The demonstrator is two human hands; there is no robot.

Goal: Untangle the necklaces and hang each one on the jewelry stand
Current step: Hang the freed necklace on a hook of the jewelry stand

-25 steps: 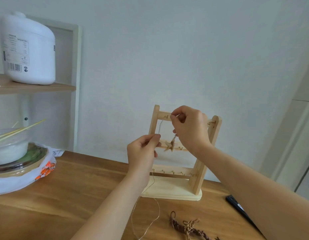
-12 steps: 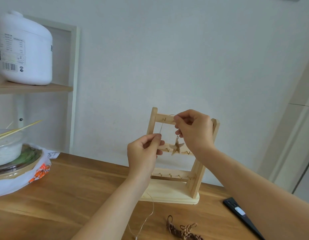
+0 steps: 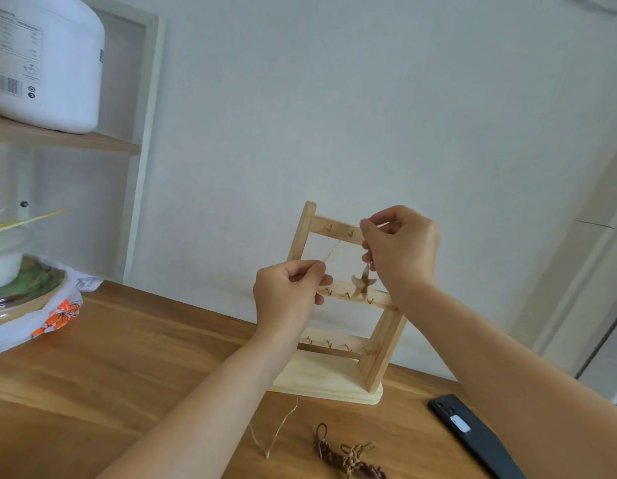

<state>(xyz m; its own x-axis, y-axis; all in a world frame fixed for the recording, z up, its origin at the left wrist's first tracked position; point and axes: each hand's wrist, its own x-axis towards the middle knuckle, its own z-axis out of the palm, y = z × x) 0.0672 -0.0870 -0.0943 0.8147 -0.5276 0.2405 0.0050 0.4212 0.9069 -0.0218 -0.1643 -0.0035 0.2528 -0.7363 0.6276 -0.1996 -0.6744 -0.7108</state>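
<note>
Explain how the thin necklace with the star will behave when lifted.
The necklace is probably floppy: its loose end lies curved on the table. Likely light: the left hand and right hand pinch it with fingertips only. The star may swing, since it hangs freely.

Two necklaces [image 3: 361, 284], one stand [image 3: 379, 354], two hands [image 3: 286, 299].

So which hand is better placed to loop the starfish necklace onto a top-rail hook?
Probably the right hand: it pinches the thin cord level with the jewelry stand's top rail, beside a hook, starfish pendant dangling below it. The left hand pinches the cord lower, near the middle rail.
</note>
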